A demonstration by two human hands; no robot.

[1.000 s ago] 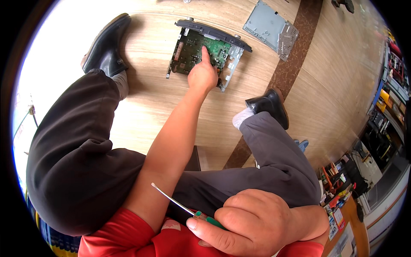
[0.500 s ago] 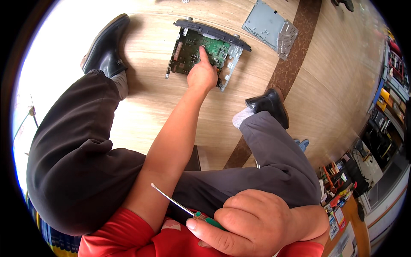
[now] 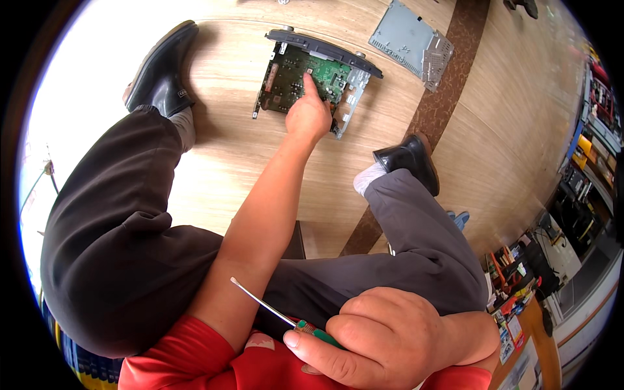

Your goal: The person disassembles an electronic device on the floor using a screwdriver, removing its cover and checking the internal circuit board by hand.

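An opened car stereo unit (image 3: 338, 52) lies on the floor ahead, its dark front panel on the far side and a green circuit board (image 3: 320, 67) exposed inside. Over the board, my left hand (image 3: 309, 118) points with its index finger stretched out and the other fingers curled; it holds nothing. Whether the fingertip touches the board, I cannot tell. Close to my body, my right hand (image 3: 383, 335) is closed round the green handle of a screwdriver (image 3: 265, 304). The thin metal shaft points up and left, and most of the handle is hidden by my fingers.
A grey metal cover plate (image 3: 406, 40) lies on the floor to the far right of the unit. My black shoes (image 3: 155, 77) stand on either side. At the right are cluttered shelves (image 3: 595, 143) and a wooden table (image 3: 543, 344) with papers and tools.
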